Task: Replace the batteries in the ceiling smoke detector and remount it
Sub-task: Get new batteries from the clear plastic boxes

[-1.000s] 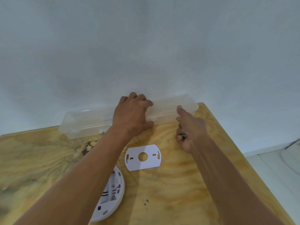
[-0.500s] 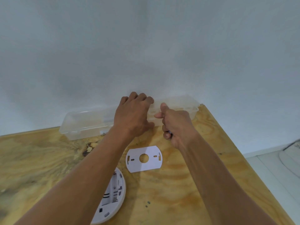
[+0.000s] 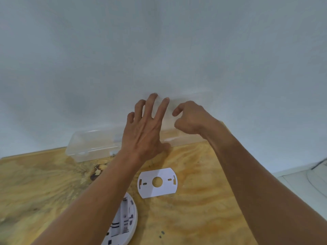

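At the back of the plywood table [image 3: 203,200], the left hand [image 3: 143,135], fingers spread wide, lifts the lid of a clear plastic box [image 3: 92,144]; the right hand [image 3: 191,119] is curled, its contents hidden. Fetching batteries seems the step; next comes reaching inside. Nearer, the smoke detector [image 3: 123,225] lies open-backed beside its mounting plate [image 3: 157,182], nothing blocking.

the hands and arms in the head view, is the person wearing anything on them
Nothing that shows. Both forearms are bare up to the frame edge, with no sleeves in view. The left hand and right hand have no gloves, and no watch or bracelet sits on either wrist. No ring shows on the left hand's fingers; the right hand's are curled under, so those cannot be checked.
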